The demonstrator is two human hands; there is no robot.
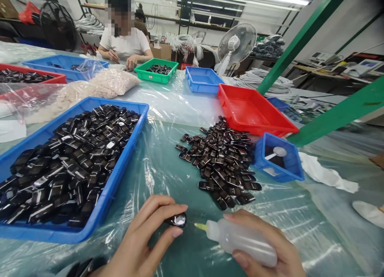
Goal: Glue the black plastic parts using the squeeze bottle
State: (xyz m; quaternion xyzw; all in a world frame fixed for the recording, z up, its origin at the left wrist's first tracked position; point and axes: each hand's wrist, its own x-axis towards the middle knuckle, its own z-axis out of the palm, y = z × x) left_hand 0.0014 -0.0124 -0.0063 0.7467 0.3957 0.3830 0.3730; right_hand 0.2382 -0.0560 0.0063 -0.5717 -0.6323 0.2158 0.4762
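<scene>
Between the thumb and fingers of my left hand (150,233) is a small glossy black plastic casing (179,220), its rounded end facing right. My right hand (270,241) is wrapped round a translucent white squeeze bottle (247,241). The bottle lies nearly level, and its yellowish nozzle tip (200,226) points left at the casing, a small gap apart. Beyond my hands a loose pile of similar black casings (223,161) lies on the table. To the left, a large blue tray (118,189) is heaped with more of them.
A small blue bin (277,174) with a white scoop (279,151) stands right of the pile, near a red tray (249,109) and a green post (339,113). Across the table sits a person (126,43) behind a green tray (156,78). A bag of beige pieces (111,83) lies at left.
</scene>
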